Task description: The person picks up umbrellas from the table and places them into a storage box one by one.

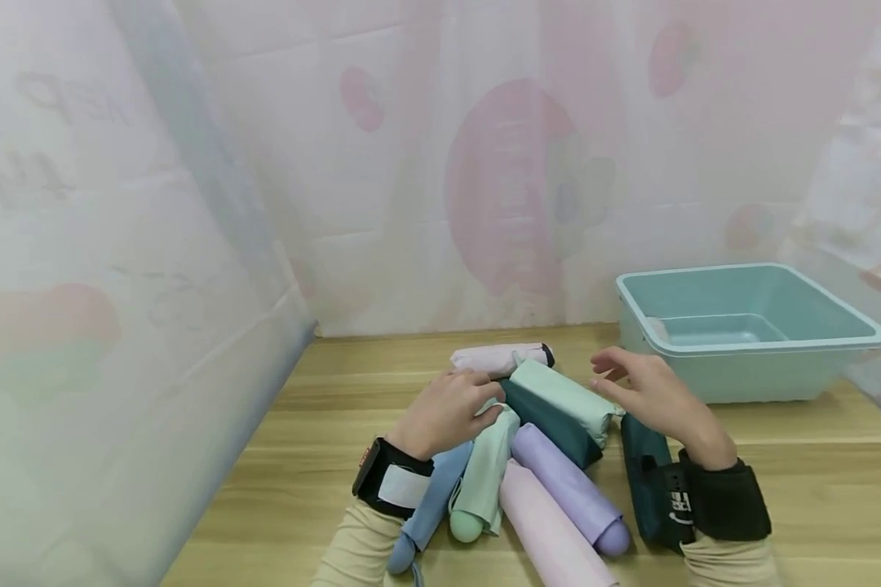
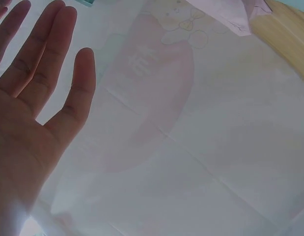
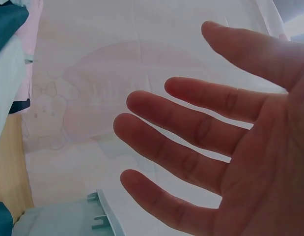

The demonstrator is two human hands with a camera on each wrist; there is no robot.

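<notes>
The person is hovering both hands over a pile of folded umbrellas [image 1: 529, 440] lying on the table [image 1: 815, 489], left of an empty bin [image 1: 749, 334]. The left hand [image 1: 448, 412] is spread, fingers straight, touching the pile's top and holding nothing. The right hand [image 1: 657, 395] is also spread and empty, just above a mint umbrella [image 1: 568, 399]. This looks like the picking step; next, closing fingers around one umbrella seems called for.
</notes>
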